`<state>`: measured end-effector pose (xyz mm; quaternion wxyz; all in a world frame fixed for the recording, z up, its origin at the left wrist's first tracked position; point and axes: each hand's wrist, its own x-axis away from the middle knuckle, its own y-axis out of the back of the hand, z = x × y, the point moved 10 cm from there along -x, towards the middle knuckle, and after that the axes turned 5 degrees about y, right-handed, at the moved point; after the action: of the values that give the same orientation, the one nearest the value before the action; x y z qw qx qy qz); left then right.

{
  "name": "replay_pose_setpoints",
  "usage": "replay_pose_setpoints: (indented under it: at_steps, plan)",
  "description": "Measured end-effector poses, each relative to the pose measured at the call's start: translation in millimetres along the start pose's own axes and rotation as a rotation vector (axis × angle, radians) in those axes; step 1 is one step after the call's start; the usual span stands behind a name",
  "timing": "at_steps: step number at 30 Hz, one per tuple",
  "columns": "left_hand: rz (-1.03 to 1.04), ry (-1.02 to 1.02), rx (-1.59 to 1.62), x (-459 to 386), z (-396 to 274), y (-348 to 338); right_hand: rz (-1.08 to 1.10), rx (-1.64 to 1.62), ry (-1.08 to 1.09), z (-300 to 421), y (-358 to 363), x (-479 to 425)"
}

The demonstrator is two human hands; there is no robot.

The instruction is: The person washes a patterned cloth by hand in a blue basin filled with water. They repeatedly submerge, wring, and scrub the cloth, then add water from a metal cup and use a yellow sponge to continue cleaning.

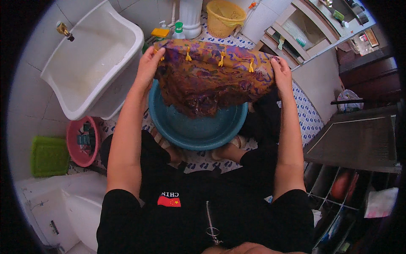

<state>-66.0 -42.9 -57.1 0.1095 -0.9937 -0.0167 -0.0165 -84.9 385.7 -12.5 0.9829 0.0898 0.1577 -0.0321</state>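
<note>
A brown, purple and orange patterned cloth (209, 76) hangs stretched between my two hands. My left hand (150, 65) pinches its upper left corner, thumb in front. At the upper right corner my right hand (281, 71) grips the edge the same way. Several small yellow toggle-like fasteners (221, 59) run in a row along the top of the cloth. Its darker, bunched lower part hangs over a blue-green plastic basin (196, 139) on the floor between my feet. The cloth hides the back of the basin; the visible part of the bottom looks bare.
A white ceramic sink (92, 60) with a brass tap (64, 30) is at the left. Below it stands a pink basin (83, 141) holding small items. Bottles (178, 30) and a yellow basket (225, 19) stand behind the cloth. A dark rack (345, 197) is at the right.
</note>
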Motion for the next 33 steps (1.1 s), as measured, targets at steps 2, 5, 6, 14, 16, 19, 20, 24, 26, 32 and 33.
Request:
replay_pose_setpoints:
  at_steps: [2, 5, 6, 14, 16, 19, 20, 24, 26, 32, 33]
  plan:
    - [-0.059, -0.05, 0.003, -1.1, -23.9, -3.9, 0.147, 0.142, 0.069, 7.4, -14.2, -1.6]
    - [-0.076, -0.109, 0.119, -0.1, -44.6, -9.2, 0.491, 0.466, 0.153, 30.5, -59.9, 23.9]
    - [-0.081, -0.125, 0.149, 0.4, -51.1, -15.0, 0.594, 0.514, 0.133, 34.5, -72.0, 39.1]
    - [-0.097, 0.016, 0.036, -2.9, -48.6, -5.3, 0.726, 0.269, -0.131, 25.0, -82.4, 57.3]
    - [-0.06, 0.01, 0.167, 5.2, -66.5, -15.4, 0.682, 0.245, -0.17, 45.2, -75.0, 47.6]
    - [-0.091, -0.026, 0.207, 0.0, -89.5, -21.5, 0.542, -0.084, -0.173, 85.2, -74.8, 32.9]
    - [-0.049, -0.04, 0.258, -8.4, -88.8, -23.7, 0.507, -0.225, -0.16, 93.3, -77.0, 26.4]
    - [-0.11, -0.048, 0.32, -42.5, -69.1, -9.5, 0.403, -0.112, -0.136, 69.9, -94.0, -11.3]
    - [-0.159, 0.043, 0.291, -65.4, -22.7, -0.6, 0.467, 0.134, -0.172, -9.1, -103.2, -29.4]
    - [-0.357, 0.341, -0.04, -91.7, 211.3, 53.1, 0.543, 0.282, -0.318, -274.5, -138.7, 4.4]
    - [-0.423, 0.41, -0.142, -80.5, 239.5, 61.4, 0.573, 0.304, -0.324, -289.5, -153.3, 13.3]
